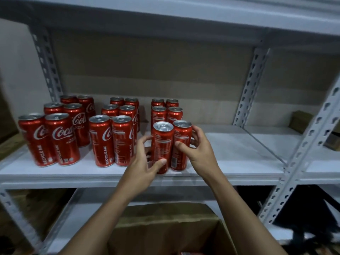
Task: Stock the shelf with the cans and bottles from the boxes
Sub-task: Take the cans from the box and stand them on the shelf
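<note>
Both hands are up at the white shelf (239,153), working the front pair of red cans. The left hand (145,162) is on the left front can (161,146), thumb pressed low against its front, fingers (142,142) curled round its left side, so it grips that can. The right hand (197,144) wraps the right front can (181,144), thumb on its front, fingers round the far side. Both cans stand upright, touching each other, near the shelf's front edge.

Behind them, two more rows of two cans (166,111) line up toward the back. To the left stands a middle block of cans (117,129), and further left another block of cans (55,129), all upright, labels facing various ways.

Below, an open cardboard box (165,227) sits between the forearms, with a glimpse of red at the bottom edge. Another brown box (301,121) rests far right on the next shelf bay.
</note>
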